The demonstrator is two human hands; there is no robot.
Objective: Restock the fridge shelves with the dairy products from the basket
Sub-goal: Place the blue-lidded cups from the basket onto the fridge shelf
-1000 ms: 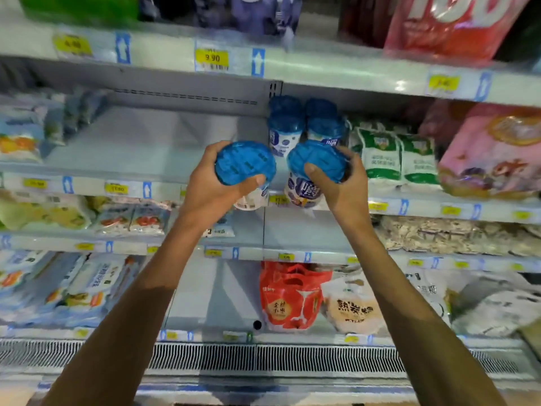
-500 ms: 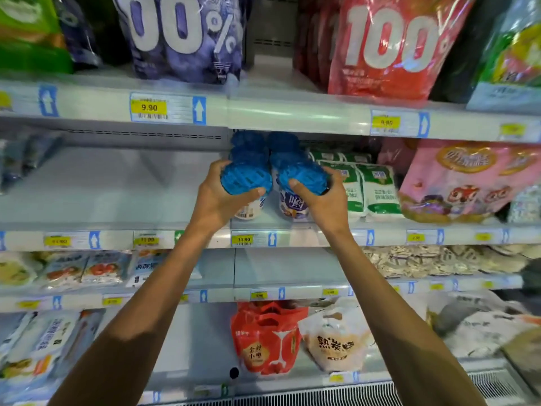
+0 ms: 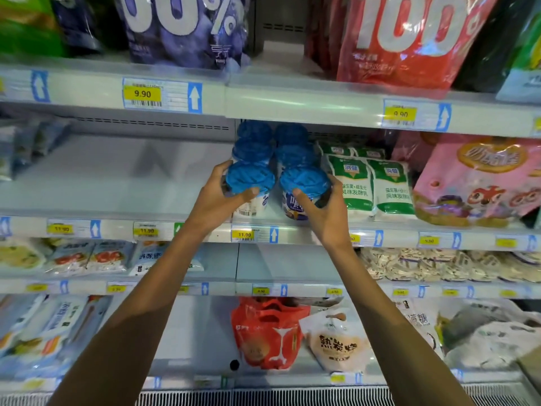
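head camera, looking up into an open supermarket fridge. near the centre of the frame two bare arms reach up to the second shelf (image 3: 205, 227) from the top. the left hand (image 3: 218, 200) is wrapped around a blue-lidded tub (image 3: 248, 183), thumb across the front of the lid and fingers behind. the right hand (image 3: 325, 210) grips a second blue-lidded tub (image 3: 303, 186) the same way, just beside the first. both tubs sit at the shelf's front edge; whether their bases already rest on it is hard to tell, since the hands cover them. behind them, toward the upper centre, more blue-lidded tubs (image 3: 272, 142) stand in two rows, so the new pair seems placed to extend those rows forward. just right of centre stand green and white pouches (image 3: 369, 186), which leave only a narrow slot for the tubs. left of the tubs the shelf is bare. yellow price tags (image 3: 244, 234) run along the shelf edge. the basket is out of view.
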